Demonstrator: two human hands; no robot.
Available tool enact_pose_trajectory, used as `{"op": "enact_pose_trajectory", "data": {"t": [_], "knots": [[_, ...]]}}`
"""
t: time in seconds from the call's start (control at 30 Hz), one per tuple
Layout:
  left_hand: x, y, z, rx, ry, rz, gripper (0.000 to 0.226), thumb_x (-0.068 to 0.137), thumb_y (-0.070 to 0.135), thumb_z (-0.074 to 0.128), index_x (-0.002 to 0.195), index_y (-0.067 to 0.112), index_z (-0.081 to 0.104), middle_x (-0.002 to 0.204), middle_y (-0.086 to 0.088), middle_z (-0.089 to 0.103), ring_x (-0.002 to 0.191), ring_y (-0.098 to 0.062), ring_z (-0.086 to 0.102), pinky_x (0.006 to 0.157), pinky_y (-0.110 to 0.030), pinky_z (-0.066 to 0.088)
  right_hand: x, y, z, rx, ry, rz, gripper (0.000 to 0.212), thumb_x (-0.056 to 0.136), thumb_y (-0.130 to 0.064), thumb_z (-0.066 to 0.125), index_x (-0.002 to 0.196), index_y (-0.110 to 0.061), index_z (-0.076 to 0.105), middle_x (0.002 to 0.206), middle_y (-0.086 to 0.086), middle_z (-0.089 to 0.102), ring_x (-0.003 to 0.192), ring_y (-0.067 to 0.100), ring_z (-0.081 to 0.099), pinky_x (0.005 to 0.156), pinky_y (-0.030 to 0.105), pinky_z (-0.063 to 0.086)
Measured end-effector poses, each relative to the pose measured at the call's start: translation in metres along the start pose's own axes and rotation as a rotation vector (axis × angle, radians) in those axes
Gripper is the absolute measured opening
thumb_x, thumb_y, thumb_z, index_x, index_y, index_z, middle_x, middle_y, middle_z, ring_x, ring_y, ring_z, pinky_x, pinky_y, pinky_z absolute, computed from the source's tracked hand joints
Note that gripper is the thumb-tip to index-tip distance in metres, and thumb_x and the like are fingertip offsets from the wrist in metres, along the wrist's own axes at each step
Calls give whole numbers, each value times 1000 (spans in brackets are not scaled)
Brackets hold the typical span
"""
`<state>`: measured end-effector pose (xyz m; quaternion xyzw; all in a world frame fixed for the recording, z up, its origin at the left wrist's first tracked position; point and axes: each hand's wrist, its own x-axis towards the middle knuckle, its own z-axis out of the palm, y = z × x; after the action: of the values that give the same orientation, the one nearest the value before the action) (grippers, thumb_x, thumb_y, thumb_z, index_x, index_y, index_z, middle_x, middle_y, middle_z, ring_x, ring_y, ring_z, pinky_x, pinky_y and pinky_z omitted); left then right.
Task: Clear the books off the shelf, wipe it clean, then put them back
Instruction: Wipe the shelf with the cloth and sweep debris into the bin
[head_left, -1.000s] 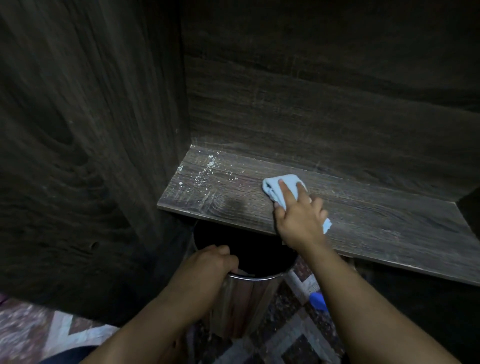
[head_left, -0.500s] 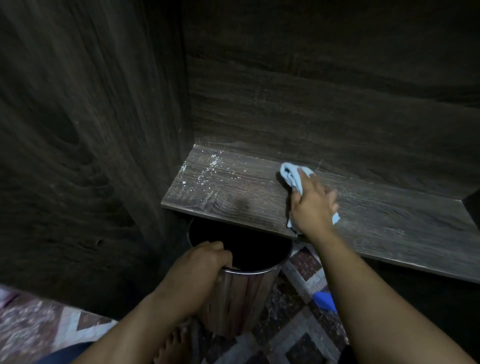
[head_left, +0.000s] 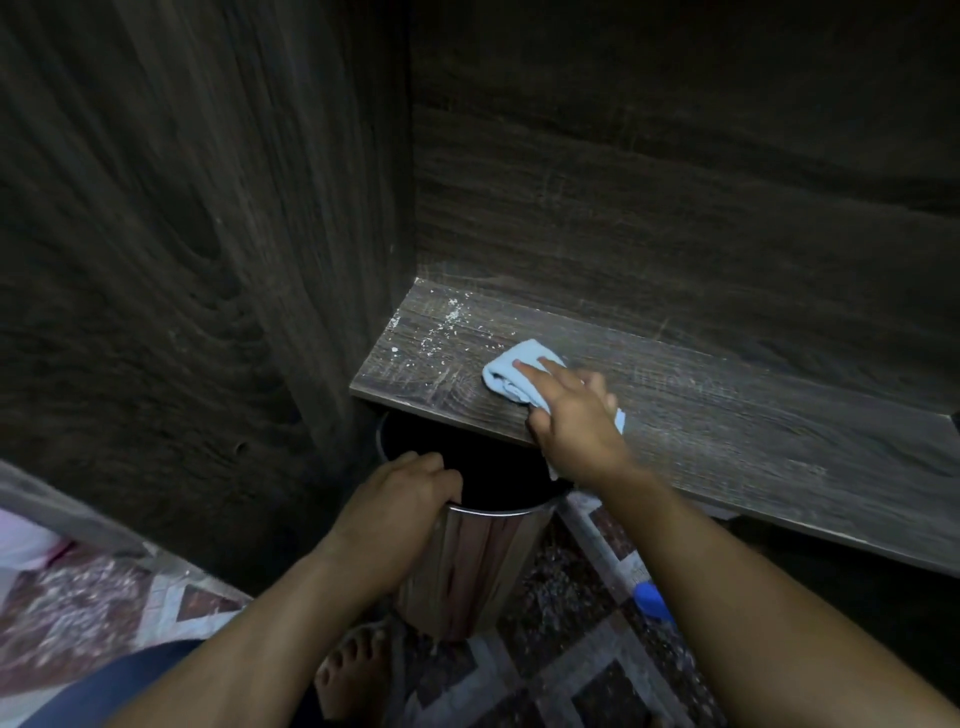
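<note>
Right hand (head_left: 576, 421), grip flat and apart, presses the cloth (head_left: 511, 371) on the bookless shelf (head_left: 727, 415) near white crumbs (head_left: 441, 322), while the left hand (head_left: 400, 488) clamps its grip on the bin (head_left: 483, 561) rim, holding it under the edge, seemingly to catch them.

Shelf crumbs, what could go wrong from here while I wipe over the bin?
The white crumbs lie left of the cloth; swept off the shelf edge, some may miss the bin and land by the bare foot. The left hand grips only the rim, so the bin could tip.
</note>
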<state>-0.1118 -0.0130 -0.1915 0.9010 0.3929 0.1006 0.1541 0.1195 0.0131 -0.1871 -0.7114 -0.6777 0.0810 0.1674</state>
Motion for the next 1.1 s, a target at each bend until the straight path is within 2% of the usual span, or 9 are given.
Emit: {"op": "enact_pose_trajectory", "data": {"t": [0.13,0.23,0.33,0.5,0.67,0.8,0.9,0.97,1.1], "knots": [[-8,-10,-1,17,39,-25,5,79,23,52,79,23,56,80,4,49,74,-19,47,66,-31,45,-5,-8,2,202,-24,-73,55,92,-17,51,140,-43,42,142,-9,47,118,16,32,96,28,21],[-11,-18,-4,-3,48,-53,14,79,26,43,80,26,57,80,6,48,74,-13,41,67,-28,41,8,-11,-4,397,17,1,53,89,-30,42,140,-46,42,123,2,58,108,15,37,99,33,33],[-11,-23,-5,9,47,-67,12,80,25,47,80,27,58,80,7,47,75,-13,41,68,-25,37,28,-8,-10,232,148,47,57,88,-29,39,144,-39,39,140,-2,51,115,21,34,95,32,26],[-12,-27,-6,30,57,-70,5,79,22,60,77,25,58,77,6,47,72,-13,40,63,-28,44,34,-6,1,-36,5,139,51,99,-31,41,147,-42,30,156,-3,28,128,30,27,100,40,23],[-18,-29,-11,26,40,-65,23,78,30,35,76,24,57,77,4,48,73,-19,48,64,-28,43,25,-18,9,-5,-13,18,56,94,-24,46,144,-44,34,154,-5,32,127,26,27,98,36,21],[-22,-25,-18,-10,40,-76,34,76,35,29,75,21,60,77,2,50,74,-21,50,63,-28,43,10,-22,9,108,-36,-135,55,92,-19,50,140,-44,42,148,-12,40,123,17,29,95,29,19],[-24,-23,-23,-46,36,-104,44,75,42,26,78,19,63,80,0,52,78,-21,50,67,-27,42,6,-26,-1,303,-65,-156,48,94,-14,50,136,-38,51,122,-23,53,109,15,37,102,34,27],[-25,-23,-25,-59,37,-121,48,74,44,25,80,19,65,81,1,52,81,-20,50,69,-29,45,10,-24,-6,381,-68,-124,43,95,-15,48,135,-32,54,107,-16,56,108,18,42,99,30,33],[-27,-27,-27,-52,25,-140,47,72,43,25,80,20,66,82,3,52,84,-18,51,71,-31,47,34,-16,-7,310,131,-59,52,88,-26,39,138,-29,51,127,4,60,114,23,44,99,34,36]]}}
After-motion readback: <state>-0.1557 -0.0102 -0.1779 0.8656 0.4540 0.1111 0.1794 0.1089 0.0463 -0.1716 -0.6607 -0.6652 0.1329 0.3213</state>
